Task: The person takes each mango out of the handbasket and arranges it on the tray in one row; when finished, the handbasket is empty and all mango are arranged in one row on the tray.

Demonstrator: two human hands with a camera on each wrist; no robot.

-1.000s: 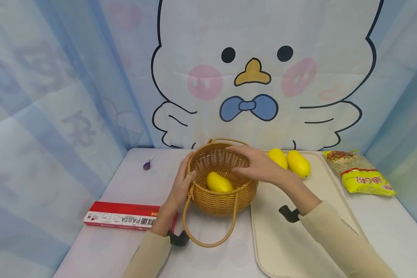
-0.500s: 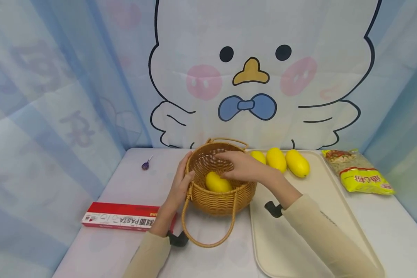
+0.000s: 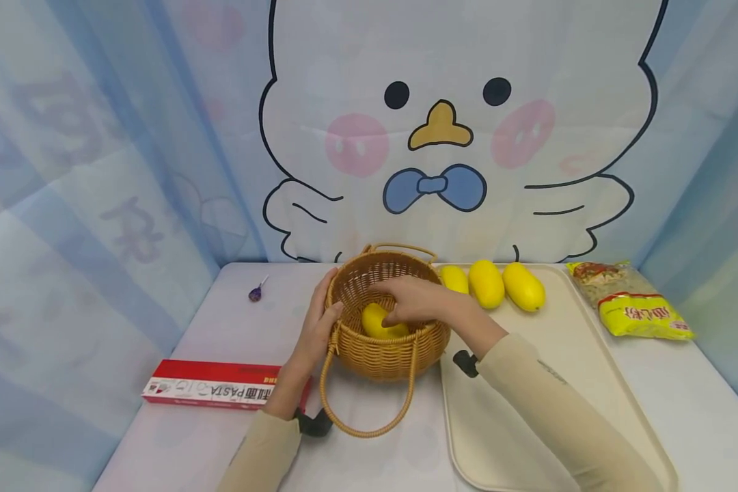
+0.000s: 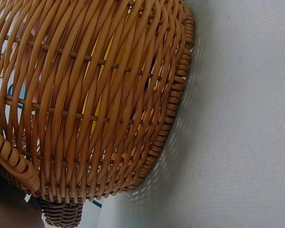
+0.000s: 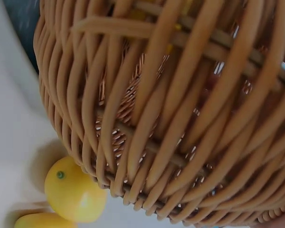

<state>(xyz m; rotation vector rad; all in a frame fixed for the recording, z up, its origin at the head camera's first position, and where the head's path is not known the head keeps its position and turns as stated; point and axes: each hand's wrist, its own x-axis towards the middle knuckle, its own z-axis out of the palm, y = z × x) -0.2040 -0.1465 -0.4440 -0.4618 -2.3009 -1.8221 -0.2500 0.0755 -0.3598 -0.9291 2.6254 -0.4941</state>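
A round wicker basket point(image 3: 384, 362) stands on the table with one handle hanging down at the front and the other at the back. My left hand point(image 3: 313, 328) grips its left rim, thumb over the edge and fingers along the outside. One yellow mango point(image 3: 375, 321) lies inside. My right hand point(image 3: 415, 298) reaches over the right rim into the basket; the thumb overlaps the mango while the fingers extend above and behind it, apparently not wrapped round it. Both wrist views are filled mostly by the woven wall point(image 4: 85, 95), with yellow showing through the gaps.
To the right lies a beige tray point(image 3: 529, 424) with several mangoes point(image 3: 486, 283) at its far edge. A yellow food packet point(image 3: 639, 311) lies beyond it. On the left are a red-and-white pasta box point(image 3: 212, 384) and a small purple lollipop point(image 3: 255, 294). A curtain backs the table.
My right hand has moved left and lower into the basket, bringing the thumb over the mango and uncovering another mango on the tray. The left hand keeps its grip on the rim.
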